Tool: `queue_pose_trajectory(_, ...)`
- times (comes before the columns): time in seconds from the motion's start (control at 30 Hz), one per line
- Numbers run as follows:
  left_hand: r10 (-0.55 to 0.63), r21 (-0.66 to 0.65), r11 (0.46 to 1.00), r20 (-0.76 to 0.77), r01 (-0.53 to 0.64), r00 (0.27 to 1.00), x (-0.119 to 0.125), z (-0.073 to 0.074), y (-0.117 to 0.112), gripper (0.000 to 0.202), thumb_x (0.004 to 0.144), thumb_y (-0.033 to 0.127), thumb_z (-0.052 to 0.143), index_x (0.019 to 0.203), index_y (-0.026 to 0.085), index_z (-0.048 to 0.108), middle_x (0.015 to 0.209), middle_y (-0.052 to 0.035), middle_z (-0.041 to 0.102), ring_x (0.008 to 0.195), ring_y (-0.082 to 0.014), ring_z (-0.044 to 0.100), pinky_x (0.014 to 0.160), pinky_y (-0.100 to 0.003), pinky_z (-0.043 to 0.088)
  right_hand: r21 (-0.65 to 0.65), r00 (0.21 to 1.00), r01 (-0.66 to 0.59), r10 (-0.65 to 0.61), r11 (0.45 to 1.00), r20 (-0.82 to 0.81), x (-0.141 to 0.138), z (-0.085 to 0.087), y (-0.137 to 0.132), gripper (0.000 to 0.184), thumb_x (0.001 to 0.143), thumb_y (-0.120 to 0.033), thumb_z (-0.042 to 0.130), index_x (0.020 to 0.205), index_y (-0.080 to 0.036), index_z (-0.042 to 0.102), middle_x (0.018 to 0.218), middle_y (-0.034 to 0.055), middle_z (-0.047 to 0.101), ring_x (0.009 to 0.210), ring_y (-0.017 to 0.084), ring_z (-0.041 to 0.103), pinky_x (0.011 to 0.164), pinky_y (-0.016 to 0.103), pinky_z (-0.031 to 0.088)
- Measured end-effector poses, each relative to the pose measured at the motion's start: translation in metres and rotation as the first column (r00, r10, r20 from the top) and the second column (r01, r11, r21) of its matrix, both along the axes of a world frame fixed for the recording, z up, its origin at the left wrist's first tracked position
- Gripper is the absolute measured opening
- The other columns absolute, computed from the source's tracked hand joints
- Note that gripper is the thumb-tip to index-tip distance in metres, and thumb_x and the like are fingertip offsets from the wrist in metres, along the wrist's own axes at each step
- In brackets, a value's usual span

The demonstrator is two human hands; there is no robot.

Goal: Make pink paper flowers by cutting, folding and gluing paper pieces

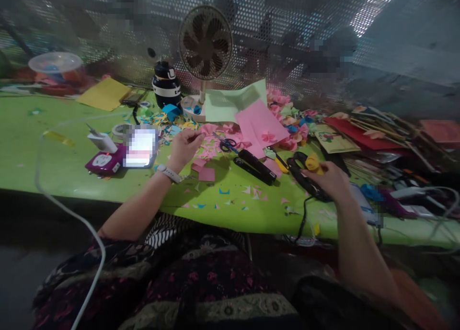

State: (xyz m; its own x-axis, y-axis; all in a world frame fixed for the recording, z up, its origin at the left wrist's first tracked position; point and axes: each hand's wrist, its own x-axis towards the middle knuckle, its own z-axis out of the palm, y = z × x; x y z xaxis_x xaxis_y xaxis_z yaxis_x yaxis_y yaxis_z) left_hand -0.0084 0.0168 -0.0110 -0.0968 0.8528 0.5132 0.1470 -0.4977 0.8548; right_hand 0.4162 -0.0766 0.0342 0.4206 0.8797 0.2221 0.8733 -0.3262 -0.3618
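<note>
My left hand (185,147), with a white watch on the wrist, reaches over the green table (53,162) and pinches a small pink paper piece at the edge of a heap of pink paper scraps (212,150). My right hand (328,176) is wrapped round the black and yellow glue gun (305,169), which lies low over the table with its cord trailing off the front edge. Between the hands lie blue-handled scissors (227,144) and a black stapler (255,166). Pink paper squares (206,173) sit just below my left hand.
A small desk fan (205,45) stands at the back, beside a dark bottle (166,85). Pink and pale green sheets (247,112) and folded paper flowers (287,124) lie behind the tools. A phone (141,149), a white charger (102,141) and its cable sit left. Card and sticks pile up on the right.
</note>
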Motion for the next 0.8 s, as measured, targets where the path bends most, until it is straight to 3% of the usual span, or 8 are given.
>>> queue_pose_trajectory(0.23, -0.091, -0.286, 0.942, 0.279, 0.174, 0.956, 0.006, 0.013, -0.012, 0.021, 0.075, 0.034, 0.082, 0.082, 0.015, 0.076, 0.074, -0.0038, 0.074, 0.065, -0.0139, 0.072, 0.062, -0.024, 0.059, -0.182, 1.000, 0.024, -0.022, 0.983, 0.014, 0.037, -0.030, 0.007, 0.033, 0.073, -0.047, 0.076, 0.073, -0.024, 0.052, 0.085, 0.0162, 0.068, 0.091, 0.041, 0.065, 0.075, 0.047, 0.045)
queue_pose_trajectory(0.33, -0.097, -0.295, 0.934, 0.334, 0.201, 0.938, 0.007, 0.016, -0.015, 0.016, 0.078, 0.030, 0.082, 0.081, 0.016, 0.076, 0.075, -0.0049, 0.076, 0.065, -0.0139, 0.073, 0.062, -0.024, 0.060, -0.192, 0.999, -0.035, 0.031, 0.981, -0.028, 0.042, -0.023, 0.005, 0.028, 0.071, -0.038, 0.079, 0.072, -0.024, 0.055, 0.086, 0.0147, 0.069, 0.090, 0.039, 0.067, 0.077, 0.047, 0.047)
queue_pose_trajectory(0.43, -0.087, -0.290, 0.936, 0.358, 0.199, 0.930, 0.007, 0.017, -0.016, 0.011, 0.081, 0.027, 0.079, 0.084, 0.017, 0.077, 0.074, -0.0041, 0.076, 0.063, -0.0125, 0.072, 0.061, -0.023, 0.059, -0.169, 0.998, -0.056, 0.056, 0.984, -0.004, 0.034, -0.006, 0.002, 0.025, 0.066, -0.035, 0.083, 0.070, -0.025, 0.060, 0.079, 0.0109, 0.068, 0.085, 0.038, 0.067, 0.077, 0.050, 0.049)
queue_pose_trajectory(0.53, -0.098, -0.267, 0.942, 0.357, 0.202, 0.929, 0.008, 0.017, -0.016, 0.015, 0.081, 0.030, 0.080, 0.088, 0.017, 0.078, 0.075, -0.0035, 0.076, 0.064, -0.0122, 0.073, 0.063, -0.024, 0.060, 0.039, 0.991, -0.129, 0.128, 0.991, 0.025, 0.001, 0.012, 0.004, 0.020, 0.076, -0.043, 0.074, 0.079, -0.024, 0.067, 0.089, 0.0127, 0.072, 0.091, 0.038, 0.068, 0.083, 0.054, 0.050)
queue_pose_trajectory(0.6, -0.123, -0.238, 0.947, 0.355, 0.217, 0.927, 0.009, 0.016, -0.018, 0.019, 0.081, 0.033, 0.080, 0.091, 0.017, 0.078, 0.077, -0.0037, 0.076, 0.066, -0.0125, 0.073, 0.064, -0.025, 0.060, 0.194, 0.943, -0.280, 0.307, 0.940, -0.131, -0.036, 0.019, 0.011, 0.019, 0.083, -0.043, 0.068, 0.088, -0.025, 0.071, 0.094, 0.0106, 0.074, 0.087, 0.030, 0.069, 0.086, 0.052, 0.052)
queue_pose_trajectory(0.7, -0.150, -0.197, 0.954, 0.333, 0.224, 0.931, 0.011, 0.015, -0.020, 0.024, 0.081, 0.038, 0.080, 0.095, 0.018, 0.078, 0.080, -0.0042, 0.077, 0.067, -0.0125, 0.073, 0.065, -0.025, 0.060, 0.349, 0.719, -0.482, 0.591, 0.804, -0.367, -0.104, 0.026, 0.032, 0.021, 0.086, -0.041, 0.068, 0.096, -0.023, 0.073, 0.093, 0.0070, 0.075, 0.083, 0.022, 0.070, 0.082, 0.044, 0.058)
queue_pose_trajectory(0.73, -0.150, -0.189, 0.957, 0.319, 0.218, 0.936, 0.011, 0.015, -0.020, 0.025, 0.081, 0.039, 0.080, 0.095, 0.018, 0.078, 0.080, -0.0042, 0.076, 0.067, -0.0123, 0.073, 0.065, -0.025, 0.060, 0.384, 0.630, -0.539, 0.661, 0.750, -0.407, -0.125, 0.028, 0.040, 0.022, 0.088, -0.040, 0.067, 0.101, -0.023, 0.072, 0.095, 0.0067, 0.074, 0.083, 0.020, 0.070, 0.080, 0.041, 0.059)
queue_pose_trajectory(0.8, -0.155, -0.167, 0.964, 0.277, 0.206, 0.948, 0.011, 0.015, -0.020, 0.026, 0.081, 0.041, 0.080, 0.093, 0.018, 0.078, 0.079, -0.0042, 0.076, 0.066, -0.0120, 0.072, 0.064, -0.025, 0.059, 0.460, 0.536, -0.586, 0.745, 0.667, -0.397, -0.162, 0.031, 0.058, 0.028, 0.087, -0.037, 0.070, 0.111, -0.023, 0.071, 0.099, 0.0054, 0.073, 0.085, 0.018, 0.069, 0.079, 0.037, 0.059)
